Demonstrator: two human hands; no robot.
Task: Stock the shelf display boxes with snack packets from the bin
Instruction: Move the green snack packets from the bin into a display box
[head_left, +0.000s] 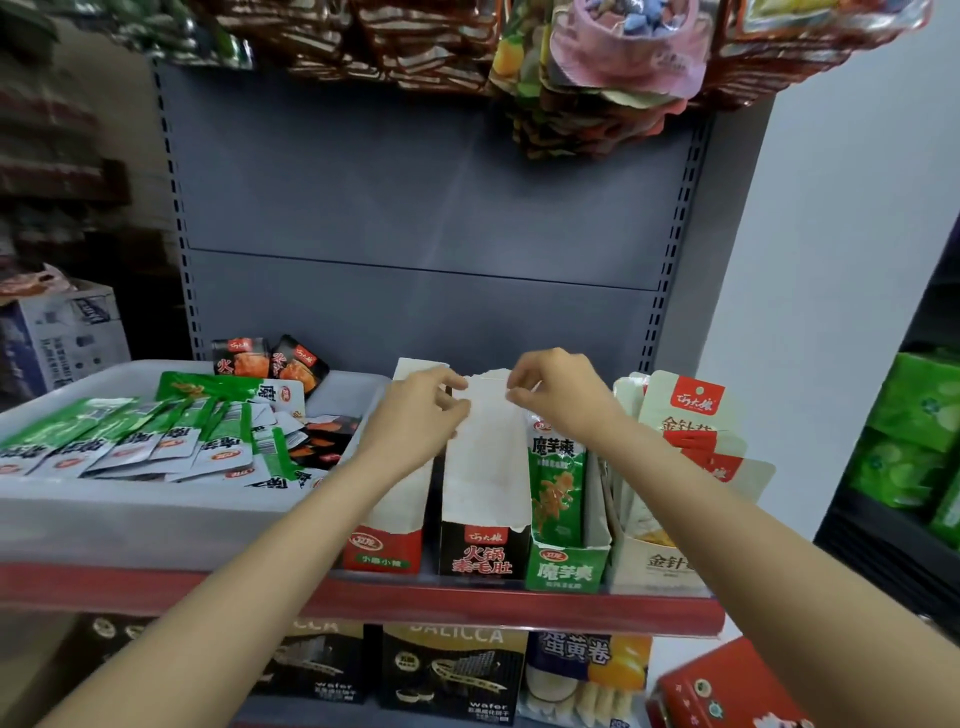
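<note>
Both hands (415, 410) (558, 387) pinch black box's white flap (485, 410); bin (156, 519) left, green box (563, 569) right.

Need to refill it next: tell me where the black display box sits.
In the head view, the black display box stands on the red-edged shelf, centre, between the red-fronted box and the green box; both hands pinch its raised white flap.
</note>
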